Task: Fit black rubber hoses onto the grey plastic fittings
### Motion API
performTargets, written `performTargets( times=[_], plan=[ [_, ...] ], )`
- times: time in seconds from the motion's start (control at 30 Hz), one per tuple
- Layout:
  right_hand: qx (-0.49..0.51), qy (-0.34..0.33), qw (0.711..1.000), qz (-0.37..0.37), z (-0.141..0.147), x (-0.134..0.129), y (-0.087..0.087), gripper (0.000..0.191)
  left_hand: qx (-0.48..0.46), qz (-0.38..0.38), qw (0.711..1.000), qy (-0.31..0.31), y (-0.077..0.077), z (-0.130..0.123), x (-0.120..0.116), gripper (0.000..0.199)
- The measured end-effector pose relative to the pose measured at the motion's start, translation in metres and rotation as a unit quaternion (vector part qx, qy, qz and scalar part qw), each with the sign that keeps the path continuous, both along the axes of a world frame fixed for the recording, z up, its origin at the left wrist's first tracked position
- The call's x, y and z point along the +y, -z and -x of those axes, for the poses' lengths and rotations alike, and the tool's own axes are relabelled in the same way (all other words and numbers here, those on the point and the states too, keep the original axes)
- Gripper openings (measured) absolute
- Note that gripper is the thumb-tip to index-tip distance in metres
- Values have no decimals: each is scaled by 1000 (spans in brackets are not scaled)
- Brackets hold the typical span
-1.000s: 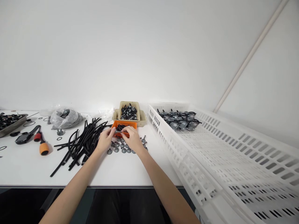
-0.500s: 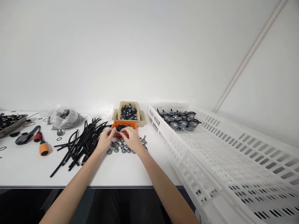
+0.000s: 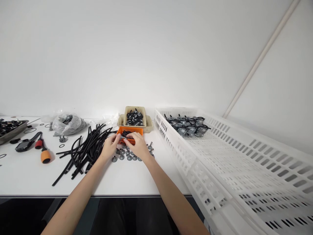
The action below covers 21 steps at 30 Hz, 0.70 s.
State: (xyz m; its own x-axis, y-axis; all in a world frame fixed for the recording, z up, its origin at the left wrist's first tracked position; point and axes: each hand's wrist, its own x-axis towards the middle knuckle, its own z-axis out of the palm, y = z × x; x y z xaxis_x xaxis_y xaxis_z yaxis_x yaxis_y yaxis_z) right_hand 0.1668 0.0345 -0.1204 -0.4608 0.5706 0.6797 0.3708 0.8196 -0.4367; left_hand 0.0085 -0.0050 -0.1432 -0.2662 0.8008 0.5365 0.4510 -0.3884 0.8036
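My left hand [image 3: 110, 146] and my right hand [image 3: 137, 143] meet just in front of an orange basket [image 3: 139, 131] of small black parts. Between their fingertips is a small grey part [image 3: 122, 137], pinched by the left fingers; the right fingers close on its other side, where a dark end is too small to make out. Several grey round parts with short stems [image 3: 129, 157] stand on the white table [image 3: 117, 182] under and beside my right hand. Left of my left hand lies a loose pile of black tubes [image 3: 91, 147].
Behind the basket, a beige tray [image 3: 145, 120] holds grey and black parts. A large white crate [image 3: 195, 169] with assembled pieces [image 3: 187, 125] fills the right. Leftward are a plastic bag [image 3: 69, 125], an orange-handled tool [image 3: 45, 156] and a metal tray [image 3: 14, 130].
My fingers have shifted slightly around the small grey part, which shows a little more between them. Everything else stays in place.
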Motion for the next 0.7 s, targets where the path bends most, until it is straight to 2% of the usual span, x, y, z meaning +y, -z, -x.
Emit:
performTargets(
  times=[0.17,0.47,0.7],
  plan=[
    [-39,3,999,6,1,1,1,19,3,-5,1000,6,0,0,0,41],
    [2,-23,1000,-15,-1,4,2,9,-7,-2,1000,0,-3,-1,-1,44],
    [20,-21,999,-23,-1,3,0,13,-5,6,1000,12,0,-1,0,45]
  ],
)
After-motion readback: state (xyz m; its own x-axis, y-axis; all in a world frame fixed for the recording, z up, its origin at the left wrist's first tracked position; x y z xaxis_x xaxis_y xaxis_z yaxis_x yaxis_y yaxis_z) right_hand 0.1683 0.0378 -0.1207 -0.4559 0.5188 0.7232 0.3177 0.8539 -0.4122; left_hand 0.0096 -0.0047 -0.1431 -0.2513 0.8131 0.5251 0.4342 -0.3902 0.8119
